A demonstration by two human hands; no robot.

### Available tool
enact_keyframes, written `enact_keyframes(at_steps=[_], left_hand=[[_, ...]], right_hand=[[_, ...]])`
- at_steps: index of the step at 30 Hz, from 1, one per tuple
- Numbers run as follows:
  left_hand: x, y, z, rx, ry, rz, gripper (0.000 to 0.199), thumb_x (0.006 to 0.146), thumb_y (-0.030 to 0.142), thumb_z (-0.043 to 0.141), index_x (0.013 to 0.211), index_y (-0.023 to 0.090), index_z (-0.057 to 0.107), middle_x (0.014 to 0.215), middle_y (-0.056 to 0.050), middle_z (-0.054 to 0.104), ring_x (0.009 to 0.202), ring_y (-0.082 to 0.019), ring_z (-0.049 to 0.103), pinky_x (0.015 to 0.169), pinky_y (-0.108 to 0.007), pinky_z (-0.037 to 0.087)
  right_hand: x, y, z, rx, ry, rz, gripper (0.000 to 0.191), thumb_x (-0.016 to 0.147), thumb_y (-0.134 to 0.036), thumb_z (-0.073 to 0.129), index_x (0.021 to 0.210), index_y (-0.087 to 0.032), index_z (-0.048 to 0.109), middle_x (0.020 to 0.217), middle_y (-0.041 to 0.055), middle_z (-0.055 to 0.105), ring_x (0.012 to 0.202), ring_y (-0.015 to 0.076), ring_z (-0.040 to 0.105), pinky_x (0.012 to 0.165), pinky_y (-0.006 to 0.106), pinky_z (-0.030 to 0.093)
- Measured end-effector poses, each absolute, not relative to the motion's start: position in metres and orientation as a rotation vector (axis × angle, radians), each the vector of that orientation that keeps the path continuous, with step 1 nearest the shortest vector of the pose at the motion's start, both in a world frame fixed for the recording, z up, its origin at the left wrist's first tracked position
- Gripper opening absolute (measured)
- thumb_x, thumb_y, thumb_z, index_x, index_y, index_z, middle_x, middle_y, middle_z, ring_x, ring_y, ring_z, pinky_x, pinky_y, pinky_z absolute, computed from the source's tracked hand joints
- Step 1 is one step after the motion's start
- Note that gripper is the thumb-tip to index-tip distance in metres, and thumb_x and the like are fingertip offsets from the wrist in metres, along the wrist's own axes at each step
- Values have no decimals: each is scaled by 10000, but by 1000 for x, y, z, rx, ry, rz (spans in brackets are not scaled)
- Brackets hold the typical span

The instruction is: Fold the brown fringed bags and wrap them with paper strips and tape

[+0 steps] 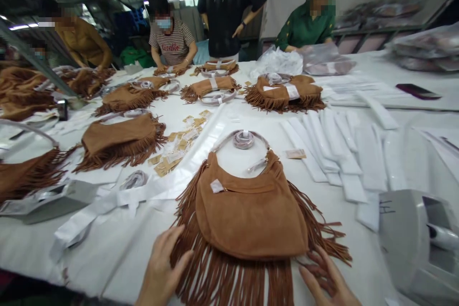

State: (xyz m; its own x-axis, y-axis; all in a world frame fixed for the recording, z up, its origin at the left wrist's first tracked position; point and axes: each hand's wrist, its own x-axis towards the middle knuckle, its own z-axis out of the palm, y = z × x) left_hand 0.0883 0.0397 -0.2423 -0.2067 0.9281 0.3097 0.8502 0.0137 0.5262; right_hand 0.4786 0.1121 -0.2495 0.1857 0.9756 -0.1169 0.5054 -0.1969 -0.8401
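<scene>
Fringe of the brown bag seems under arrangement, left hand and right hand flanking it, fingers apart, calling for gentle contact.

Noted: long table spread with white sheeting. Recorded on it: brown fringed shoulder bag, lying flat. Left of shoulder bag: wrapped strap coil. Beyond it and left: scattered kraft hang tags, second fringed bag. Beyond it: fringed bags with pale wraps. Right of it: lone hang tag, fanned white padding strips, grey plastic housing with pen marks. Far beyond, right: dark phone.
</scene>
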Motion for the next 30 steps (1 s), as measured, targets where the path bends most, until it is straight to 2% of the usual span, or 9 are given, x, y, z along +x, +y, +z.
enact_keyframes(at_steps=[3,9,14,17,20,23,26,28,30], left_hand=[[115,42,-264,1940,2132,873,608,865,331,573,1423,260,341,1360,-115,466,1259,-287,453,1019,-500,441],[97,94,-253,1952,2086,921,630,890,238,474,1468,249,223,1470,-125,336,1363,-287,328,1091,-536,352],[76,92,-243,1778,2260,983,516,908,358,477,1386,217,339,1321,-134,485,1247,-296,454,1026,-540,407],[98,73,-246,1765,2373,963,660,871,450,529,1419,178,279,1338,-169,463,1249,-324,438,1007,-551,407],[131,52,-251,1854,2438,820,814,794,521,613,1442,169,267,1445,-207,341,1294,-371,373,990,-558,407],[149,44,-255,1947,2466,635,633,817,460,612,1367,217,415,1436,-194,363,1200,-366,465,913,-528,456],[152,50,-256,1990,2437,502,239,909,262,483,1117,218,592,1151,-139,569,954,-265,598,786,-408,512],[153,55,-259,1987,2391,440,213,925,160,399,959,204,605,939,-89,595,764,-200,616,674,-318,512],[160,52,-264,1989,2294,445,228,917,118,370,890,209,578,875,-67,585,668,-173,608,597,-279,496]], right_hand=[[458,124,-253,-1679,-1477,912,859,730,-584,586,1426,-175,293,1126,129,675,818,215,687,719,321,580],[458,149,-246,-1599,-1824,417,711,822,-471,470,1454,-240,238,1212,120,618,987,278,650,780,399,545],[435,139,-216,-1296,-2161,-384,625,806,-447,596,1380,-269,425,1352,191,505,1177,397,512,945,576,381],[405,141,-202,-981,-2437,-441,433,851,-323,573,1277,-268,527,1289,142,590,1128,328,557,997,566,286],[386,155,-198,-886,-2519,-382,315,874,-303,570,1179,-225,581,1149,106,678,1018,281,605,970,527,275],[382,172,-196,-910,-2530,-316,335,848,-372,629,1142,-216,591,1109,87,696,992,271,605,938,488,289],[384,183,-186,-928,-2554,-246,354,817,-386,672,1119,-216,598,1072,65,705,959,253,599,906,448,301],[384,187,-174,-956,-2570,-185,346,809,-385,683,1102,-221,604,1042,51,707,930,234,591,889,424,306],[383,190,-161,-993,-2596,-143,299,810,-348,685,1077,-233,616,984,34,706,891,214,581,869,404,307]])
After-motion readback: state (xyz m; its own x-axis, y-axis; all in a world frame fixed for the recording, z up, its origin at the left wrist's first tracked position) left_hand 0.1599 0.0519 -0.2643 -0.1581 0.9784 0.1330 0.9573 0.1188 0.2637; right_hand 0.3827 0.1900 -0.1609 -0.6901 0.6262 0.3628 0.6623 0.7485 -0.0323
